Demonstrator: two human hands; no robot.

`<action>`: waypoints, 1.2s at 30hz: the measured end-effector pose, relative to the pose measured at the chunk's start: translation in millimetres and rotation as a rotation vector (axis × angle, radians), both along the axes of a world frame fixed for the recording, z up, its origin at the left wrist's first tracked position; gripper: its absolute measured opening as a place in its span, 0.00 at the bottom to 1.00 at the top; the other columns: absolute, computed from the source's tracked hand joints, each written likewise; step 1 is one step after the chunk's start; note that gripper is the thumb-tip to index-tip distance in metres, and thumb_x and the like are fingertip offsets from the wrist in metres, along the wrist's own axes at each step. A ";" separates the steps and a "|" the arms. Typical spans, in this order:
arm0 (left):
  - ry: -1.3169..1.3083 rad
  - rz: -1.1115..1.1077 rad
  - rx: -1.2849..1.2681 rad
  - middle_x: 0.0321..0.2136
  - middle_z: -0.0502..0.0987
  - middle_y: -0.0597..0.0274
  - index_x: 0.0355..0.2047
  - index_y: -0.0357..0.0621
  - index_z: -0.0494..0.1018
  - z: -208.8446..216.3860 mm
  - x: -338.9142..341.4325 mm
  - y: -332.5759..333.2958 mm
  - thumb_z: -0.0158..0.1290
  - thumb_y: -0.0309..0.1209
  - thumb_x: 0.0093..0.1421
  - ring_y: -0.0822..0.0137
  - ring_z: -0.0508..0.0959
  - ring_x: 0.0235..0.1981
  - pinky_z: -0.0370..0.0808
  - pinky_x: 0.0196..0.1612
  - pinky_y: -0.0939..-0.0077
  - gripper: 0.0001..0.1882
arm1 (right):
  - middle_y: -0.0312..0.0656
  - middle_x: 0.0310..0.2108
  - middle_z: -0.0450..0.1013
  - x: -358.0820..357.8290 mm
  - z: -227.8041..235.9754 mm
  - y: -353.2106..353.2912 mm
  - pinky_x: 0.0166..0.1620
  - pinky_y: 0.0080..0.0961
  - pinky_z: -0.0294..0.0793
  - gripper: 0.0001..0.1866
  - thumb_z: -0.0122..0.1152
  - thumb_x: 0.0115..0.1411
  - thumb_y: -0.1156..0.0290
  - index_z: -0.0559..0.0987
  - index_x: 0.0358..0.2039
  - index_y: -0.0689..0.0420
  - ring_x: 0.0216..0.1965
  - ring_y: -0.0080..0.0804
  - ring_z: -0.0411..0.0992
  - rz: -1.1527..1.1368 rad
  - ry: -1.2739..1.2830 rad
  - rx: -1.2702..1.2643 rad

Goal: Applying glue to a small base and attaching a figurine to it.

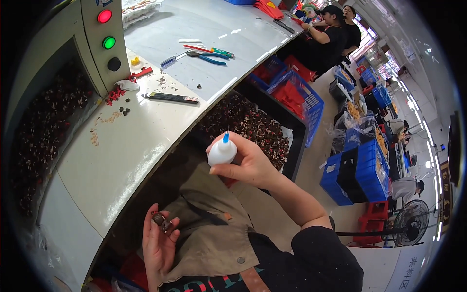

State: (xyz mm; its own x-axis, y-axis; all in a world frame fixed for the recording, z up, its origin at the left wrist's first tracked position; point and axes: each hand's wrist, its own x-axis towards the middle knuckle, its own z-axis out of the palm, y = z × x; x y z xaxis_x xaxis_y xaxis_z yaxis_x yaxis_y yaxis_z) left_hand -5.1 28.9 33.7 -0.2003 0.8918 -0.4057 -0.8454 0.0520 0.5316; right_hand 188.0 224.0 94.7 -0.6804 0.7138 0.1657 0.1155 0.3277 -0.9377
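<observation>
My right hand (253, 163) is wrapped round a small white squeeze bottle (221, 154) with a blue needle tip, held upright over my lap. Lower and to the left, my left hand (159, 243) pinches a small dark brown plastic figure (160, 220) with a bit of red on it between thumb and fingers. The fingers partly cover the figure, so its exact shape is unclear. A tan apron (209, 228) lies beneath both hands. The bottle's tip and the figure are well apart.
On the table (121, 155) lie a black-handled cutter (170, 98), blue-handled pliers (208, 58), a screwdriver (170, 61) and small red parts (115, 95). A machine (104, 58) with lit buttons stands left. Right are a black tray (297, 151) of brown pieces, blue crates (367, 170) and seated co-workers (331, 39).
</observation>
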 end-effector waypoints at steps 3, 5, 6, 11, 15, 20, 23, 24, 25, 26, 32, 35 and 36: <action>-0.005 0.013 0.002 0.44 0.69 0.59 0.58 0.45 0.54 -1.0 0.5 2.5 0.41 0.34 0.65 0.63 0.75 0.43 0.76 0.39 0.76 0.23 | 0.32 0.35 0.68 -1.1 8.6 -8.2 0.41 0.17 0.66 0.17 0.67 0.49 0.74 0.71 0.39 0.56 0.38 0.19 0.66 -0.009 0.009 -0.219; -0.006 0.018 -0.005 0.44 0.69 0.59 0.59 0.45 0.53 -1.4 0.9 3.2 0.42 0.34 0.65 0.62 0.75 0.43 0.76 0.40 0.76 0.23 | 0.32 0.35 0.68 -0.9 6.1 -9.6 0.41 0.17 0.66 0.18 0.68 0.48 0.74 0.71 0.38 0.56 0.38 0.19 0.66 0.007 0.037 -0.176; 0.000 0.017 0.004 0.44 0.69 0.59 0.59 0.45 0.53 -1.4 1.0 2.8 0.42 0.34 0.65 0.62 0.75 0.43 0.76 0.40 0.76 0.23 | 0.32 0.35 0.68 -0.4 4.9 -10.6 0.41 0.17 0.66 0.18 0.69 0.47 0.74 0.71 0.38 0.56 0.38 0.19 0.66 0.021 0.067 -0.133; 0.006 -0.007 0.049 0.45 0.68 0.59 0.59 0.46 0.52 -2.9 -5.0 -5.7 0.43 0.35 0.64 0.62 0.75 0.42 0.76 0.40 0.76 0.24 | 0.33 0.36 0.68 1.2 1.7 -23.2 0.42 0.19 0.66 0.19 0.70 0.46 0.73 0.72 0.38 0.56 0.38 0.21 0.67 0.036 0.049 -0.090; -0.007 -0.014 0.085 0.45 0.68 0.58 0.60 0.47 0.52 -5.1 -8.5 -16.5 0.43 0.35 0.64 0.63 0.75 0.41 0.75 0.39 0.75 0.25 | 0.36 0.36 0.69 -2.1 -2.8 -29.4 0.43 0.21 0.66 0.20 0.71 0.44 0.73 0.72 0.38 0.55 0.39 0.24 0.68 0.087 0.038 -0.038; 0.013 -0.026 0.048 0.47 0.68 0.56 0.60 0.48 0.52 -7.3 -9.3 -18.0 0.40 0.36 0.65 0.61 0.74 0.43 0.74 0.42 0.73 0.24 | 0.39 0.34 0.71 -6.7 -1.5 -36.0 0.41 0.24 0.69 0.20 0.73 0.39 0.74 0.74 0.34 0.56 0.37 0.29 0.70 0.063 -0.033 0.046; -0.041 -0.143 0.104 0.47 0.68 0.57 0.60 0.47 0.53 -12.3 -16.5 -4.6 0.40 0.37 0.65 0.60 0.74 0.44 0.73 0.44 0.73 0.24 | 0.41 0.32 0.70 3.2 -8.3 -40.0 0.39 0.23 0.67 0.26 0.75 0.37 0.62 0.73 0.34 0.60 0.35 0.29 0.68 0.001 -0.034 0.142; -0.032 -0.101 0.055 0.47 0.68 0.57 0.60 0.47 0.53 -13.2 -16.0 -4.2 0.40 0.37 0.65 0.60 0.74 0.44 0.73 0.44 0.73 0.24 | 0.40 0.33 0.69 6.3 -10.9 -42.0 0.38 0.22 0.67 0.23 0.75 0.38 0.70 0.74 0.34 0.59 0.35 0.29 0.68 0.009 0.001 0.155; -0.046 -0.141 0.071 0.47 0.68 0.58 0.59 0.47 0.53 -13.8 -14.8 -4.2 0.40 0.37 0.66 0.62 0.74 0.44 0.73 0.44 0.74 0.23 | 0.39 0.31 0.68 8.3 -14.2 -46.7 0.37 0.21 0.66 0.27 0.74 0.39 0.57 0.72 0.34 0.59 0.34 0.28 0.66 -0.050 -0.054 0.151; -0.064 -0.187 0.101 0.46 0.68 0.59 0.59 0.47 0.54 -14.1 -14.4 -4.0 0.40 0.37 0.66 0.63 0.75 0.43 0.73 0.43 0.75 0.23 | 0.39 0.31 0.68 10.3 -16.2 -46.2 0.37 0.21 0.65 0.28 0.74 0.39 0.54 0.72 0.34 0.59 0.34 0.28 0.66 -0.029 -0.073 0.176; -0.084 -0.163 0.099 0.45 0.69 0.61 0.58 0.47 0.55 -18.5 -18.2 -17.7 0.40 0.38 0.66 0.67 0.75 0.42 0.73 0.42 0.78 0.22 | 0.37 0.28 0.68 4.2 -27.0 -54.2 0.33 0.22 0.63 0.28 0.76 0.34 0.57 0.74 0.31 0.59 0.30 0.27 0.64 0.063 -0.059 0.228; -0.083 -0.172 0.102 0.44 0.69 0.62 0.57 0.47 0.56 -20.3 -19.8 -22.4 0.41 0.37 0.65 0.68 0.75 0.42 0.73 0.42 0.78 0.21 | 0.36 0.26 0.68 6.6 -29.4 -59.9 0.30 0.21 0.61 0.30 0.75 0.33 0.51 0.73 0.30 0.59 0.27 0.26 0.63 0.078 -0.029 0.214; -0.087 -0.170 0.102 0.44 0.69 0.62 0.57 0.47 0.56 -20.0 -20.0 -23.5 0.41 0.37 0.65 0.68 0.75 0.42 0.73 0.42 0.78 0.21 | 0.36 0.24 0.67 7.6 -29.5 -61.7 0.29 0.20 0.60 0.31 0.75 0.32 0.48 0.73 0.29 0.59 0.26 0.25 0.63 0.079 -0.017 0.187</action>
State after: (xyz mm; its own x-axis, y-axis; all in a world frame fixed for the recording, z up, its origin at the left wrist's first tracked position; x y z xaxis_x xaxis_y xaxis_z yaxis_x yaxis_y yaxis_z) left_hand -25.1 5.3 13.7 -0.0119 0.9470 -0.3209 -0.8721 0.1472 0.4666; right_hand 195.6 162.3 65.2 -0.7371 0.6158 0.2784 0.0975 0.5046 -0.8578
